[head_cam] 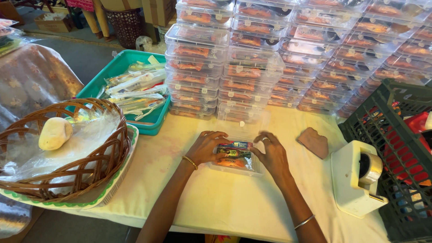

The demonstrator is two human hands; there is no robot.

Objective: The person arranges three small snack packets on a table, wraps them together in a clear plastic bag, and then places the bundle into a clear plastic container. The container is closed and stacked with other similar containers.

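A clear plastic food box (235, 158) lies on the cream tablecloth in front of me, with orange food and colourful sachets inside. Its clear lid stands open at the far side. My left hand (205, 147) grips the box's left edge, a gold bangle on the wrist. On the right edge rests my right hand (271, 154), with a ring on one finger. Both hands press against the box sides.
Stacks of filled clear boxes (288, 58) fill the back of the table. A teal tray (118, 67) of wrapped cutlery packets sits back left. A wicker basket (108, 155) holds a pale bread roll (55, 133). A white tape dispenser (357, 177) and a dark crate (396, 148) stand right.
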